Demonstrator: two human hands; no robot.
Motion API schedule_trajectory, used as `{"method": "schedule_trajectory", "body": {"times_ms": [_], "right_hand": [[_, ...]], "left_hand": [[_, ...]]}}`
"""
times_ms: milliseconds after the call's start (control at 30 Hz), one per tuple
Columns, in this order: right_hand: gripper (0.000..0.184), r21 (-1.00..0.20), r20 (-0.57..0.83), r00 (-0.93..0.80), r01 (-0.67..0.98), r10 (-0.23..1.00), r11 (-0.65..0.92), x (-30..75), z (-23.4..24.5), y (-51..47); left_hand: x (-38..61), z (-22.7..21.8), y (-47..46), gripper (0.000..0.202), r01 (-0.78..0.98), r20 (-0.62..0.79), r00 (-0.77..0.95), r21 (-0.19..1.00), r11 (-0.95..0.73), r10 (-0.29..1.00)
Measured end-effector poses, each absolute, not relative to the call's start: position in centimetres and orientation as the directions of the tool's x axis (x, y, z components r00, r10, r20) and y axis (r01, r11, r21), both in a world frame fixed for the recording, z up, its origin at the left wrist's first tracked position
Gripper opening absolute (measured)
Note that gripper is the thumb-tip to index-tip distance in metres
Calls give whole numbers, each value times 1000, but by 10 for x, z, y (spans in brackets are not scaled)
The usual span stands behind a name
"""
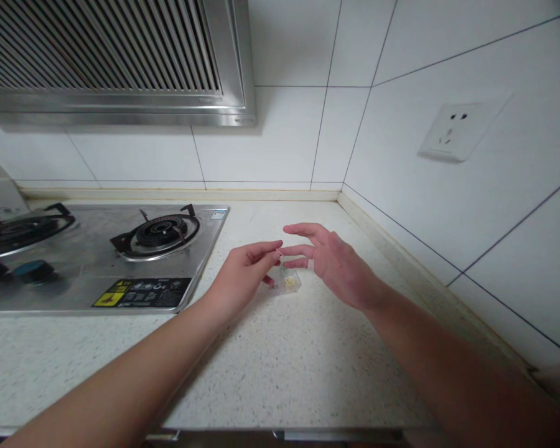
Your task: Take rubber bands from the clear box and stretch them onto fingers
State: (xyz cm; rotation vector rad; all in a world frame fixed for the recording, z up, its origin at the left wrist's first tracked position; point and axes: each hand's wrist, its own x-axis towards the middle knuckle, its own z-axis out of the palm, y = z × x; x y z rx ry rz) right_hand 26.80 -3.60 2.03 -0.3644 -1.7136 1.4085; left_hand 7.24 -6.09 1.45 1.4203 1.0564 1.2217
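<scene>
A small clear plastic packet (287, 282) with a yellowish round thing inside lies on the speckled countertop (284, 367), just under my fingertips. My left hand (242, 272) reaches in from the lower left, its fingers pressed together on the packet's upper edge. My right hand (329, 258) hovers just to the right, fingers stretched out and apart, their tips close to the left fingertips above the packet. Whether the right fingers touch the packet I cannot tell.
A steel gas hob (121, 261) with two burners (161, 233) and dark knobs (32, 270) fills the left of the counter. A range hood (116, 62) hangs above it. White tiled walls enclose the corner, with a wall socket (452, 130) on the right.
</scene>
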Motion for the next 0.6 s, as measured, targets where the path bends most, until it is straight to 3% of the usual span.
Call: {"method": "schedule_trajectory", "body": {"times_ms": [200,367,600], "right_hand": [[50,-911,412,-596,-285,689,298,267,22,-37],[55,-901,433,-653,-337,621,274,266,23,-40],[62,-902,428,-669,-353,607,248,265,28,-45]], "left_hand": [[73,13,-61,30,-47,151,94,988,-147,984],[72,11,-59,38,-138,157,116,980,-140,981],[72,10,-59,26,-204,227,172,960,-191,959]]}}
